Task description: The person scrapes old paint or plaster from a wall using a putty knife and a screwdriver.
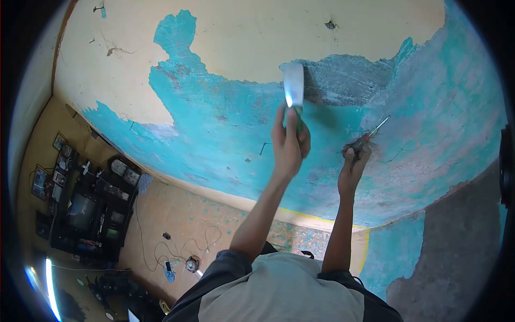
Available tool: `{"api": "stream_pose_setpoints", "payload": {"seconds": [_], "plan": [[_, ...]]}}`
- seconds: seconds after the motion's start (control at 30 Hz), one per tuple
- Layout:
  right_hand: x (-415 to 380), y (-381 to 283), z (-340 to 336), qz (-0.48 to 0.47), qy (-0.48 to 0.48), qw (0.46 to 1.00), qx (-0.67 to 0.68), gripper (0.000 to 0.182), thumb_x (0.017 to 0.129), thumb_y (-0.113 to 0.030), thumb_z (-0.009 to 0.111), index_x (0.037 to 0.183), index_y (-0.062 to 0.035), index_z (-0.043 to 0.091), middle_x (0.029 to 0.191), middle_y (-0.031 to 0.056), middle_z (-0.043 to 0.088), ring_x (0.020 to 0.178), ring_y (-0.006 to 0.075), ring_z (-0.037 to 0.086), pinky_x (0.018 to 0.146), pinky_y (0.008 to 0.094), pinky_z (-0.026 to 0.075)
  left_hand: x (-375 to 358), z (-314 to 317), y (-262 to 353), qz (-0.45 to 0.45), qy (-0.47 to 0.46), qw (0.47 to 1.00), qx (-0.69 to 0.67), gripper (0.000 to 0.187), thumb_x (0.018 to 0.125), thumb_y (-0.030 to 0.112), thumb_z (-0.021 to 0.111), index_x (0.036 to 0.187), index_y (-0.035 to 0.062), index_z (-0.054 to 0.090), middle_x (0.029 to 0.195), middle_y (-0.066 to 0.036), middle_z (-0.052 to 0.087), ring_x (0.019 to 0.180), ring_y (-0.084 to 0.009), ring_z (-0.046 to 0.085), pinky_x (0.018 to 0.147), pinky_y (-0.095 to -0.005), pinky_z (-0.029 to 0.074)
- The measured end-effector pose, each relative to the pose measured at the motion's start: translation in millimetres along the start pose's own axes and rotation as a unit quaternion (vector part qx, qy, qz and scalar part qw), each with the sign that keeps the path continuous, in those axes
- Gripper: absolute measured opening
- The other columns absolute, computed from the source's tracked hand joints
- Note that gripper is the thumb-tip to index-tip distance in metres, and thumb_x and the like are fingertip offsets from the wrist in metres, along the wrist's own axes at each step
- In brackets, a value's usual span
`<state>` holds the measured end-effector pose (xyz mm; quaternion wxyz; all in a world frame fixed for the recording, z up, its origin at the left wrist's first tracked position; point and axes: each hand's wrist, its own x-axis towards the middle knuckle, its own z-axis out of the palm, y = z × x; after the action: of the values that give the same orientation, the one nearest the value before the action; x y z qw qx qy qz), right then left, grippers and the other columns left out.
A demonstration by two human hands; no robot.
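My left hand is closed around the green handle of a wide putty scraper. Its pale blade lies flat against the painted surface, at the edge of a scraped grey patch. To the right, my right hand grips a screwdriver with a dark and red handle, and its thin metal tip touches the surface. Both arms are stretched out from my grey-shirted torso. The surface carries worn turquoise paint and a cream layer above it.
Bare grey plaster shows at the lower right. A yellow band borders the turquoise area. At the left, a dark shelf unit holds a screen and small items, framed pictures hang beside it, and cables lie on the orange surface.
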<state>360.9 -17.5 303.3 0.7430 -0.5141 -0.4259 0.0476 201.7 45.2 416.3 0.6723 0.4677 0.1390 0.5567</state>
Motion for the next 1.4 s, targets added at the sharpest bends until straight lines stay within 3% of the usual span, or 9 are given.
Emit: {"api": "stream_pose_setpoints", "payload": {"seconds": [0.17,0.5,0.57,0.6,0.83,0.97,1.07,1.2,1.4], "plan": [[1,5,-1,-0.010,0.002,1.000,-0.007,0.034,0.111,-0.031,0.049,0.131,-0.0028,0.043,0.106,0.0079,0.052,0.093,0.0158,0.051,0.090,0.0351,0.046,0,-7,-3,0.004,-0.010,1.000,-0.008,0.034,0.113,0.041,0.045,0.132,0.0130,0.049,0.065,0.005,0.037,0.043,-0.0030,0.030,0.036,-0.0214,0.021],[-2,1,3,0.001,0.011,1.000,0.005,0.038,0.111,-0.031,0.049,0.135,-0.0023,0.042,0.106,0.0085,0.053,0.093,0.0161,0.051,0.091,0.0351,0.045,-10,-23,-14,-0.037,-0.019,0.999,-0.022,0.038,0.112,0.043,0.044,0.137,0.0146,0.051,0.063,0.005,0.036,0.043,-0.0023,0.027,0.036,-0.0210,0.019],[0,1,2,-0.001,0.013,1.000,-0.008,0.039,0.111,-0.030,0.050,0.136,-0.0022,0.041,0.106,0.0083,0.053,0.093,0.0162,0.051,0.090,0.0353,0.045,-20,-25,-17,-0.057,-0.006,0.998,0.009,0.041,0.112,0.045,0.043,0.131,0.0096,0.054,0.062,0.006,0.034,0.043,-0.0020,0.027,0.036,-0.0213,0.019],[1,1,3,-0.003,0.013,1.000,-0.008,0.039,0.111,-0.030,0.050,0.136,-0.0022,0.041,0.106,0.0083,0.053,0.093,0.0162,0.051,0.090,0.0353,0.045,-20,-22,-14,-0.052,-0.009,0.998,0.018,0.046,0.111,0.049,0.043,0.115,0.0056,0.057,0.061,0.007,0.032,0.043,-0.0020,0.027,0.036,-0.0214,0.019],[-2,3,5,-0.005,0.018,1.000,0.005,0.038,0.111,-0.029,0.049,0.136,-0.0017,0.040,0.105,0.0079,0.053,0.092,0.0161,0.051,0.089,0.0352,0.045,-10,-26,-14,-0.077,-0.022,0.997,-0.015,0.050,0.109,0.055,0.046,0.090,0.0093,0.053,0.059,0.008,0.031,0.042,-0.0024,0.026,0.036,-0.0220,0.018],[-2,0,6,-0.012,0.022,1.000,0.005,0.040,0.111,-0.031,0.050,0.135,-0.0011,0.041,0.104,0.0077,0.053,0.092,0.0159,0.051,0.088,0.0352,0.045,-10,-24,-11,-0.111,0.007,0.994,-0.001,0.050,0.108,0.056,0.047,0.088,0.0102,0.052,0.059,0.008,0.031,0.042,-0.0022,0.026,0.036,-0.0217,0.017],[-2,1,4,-0.014,0.014,1.000,0.005,0.040,0.111,-0.031,0.050,0.136,-0.0008,0.041,0.105,0.0078,0.053,0.092,0.0160,0.051,0.089,0.0351,0.045,7,-10,19,-0.083,-0.044,0.995,-0.021,0.049,0.108,0.056,0.046,0.085,0.0125,0.050,0.058,0.008,0.031,0.043,-0.0021,0.026,0.036,-0.0211,0.017],[0,3,5,-0.014,0.020,1.000,-0.007,0.039,0.111,-0.030,0.049,0.136,-0.0007,0.042,0.105,0.0077,0.053,0.092,0.0162,0.051,0.089,0.0349,0.045,-21,-20,-15,-0.140,0.009,0.988,-0.060,0.050,0.108,0.057,0.046,0.083,0.0144,0.051,0.058,0.009,0.031,0.043,-0.0022,0.026,0.036,-0.0208,0.017],[-3,8,5,-0.017,0.023,1.000,-0.005,0.038,0.111,-0.028,0.050,0.136,-0.0003,0.042,0.108,0.0082,0.052,0.093,0.0159,0.051,0.090,0.0351,0.045,-3,-12,5,-0.114,-0.025,0.992,-0.055,0.051,0.108,0.058,0.043,0.083,0.0140,0.047,0.059,0.009,0.029,0.044,-0.0021,0.024,0.036,-0.0209,0.016]]}}
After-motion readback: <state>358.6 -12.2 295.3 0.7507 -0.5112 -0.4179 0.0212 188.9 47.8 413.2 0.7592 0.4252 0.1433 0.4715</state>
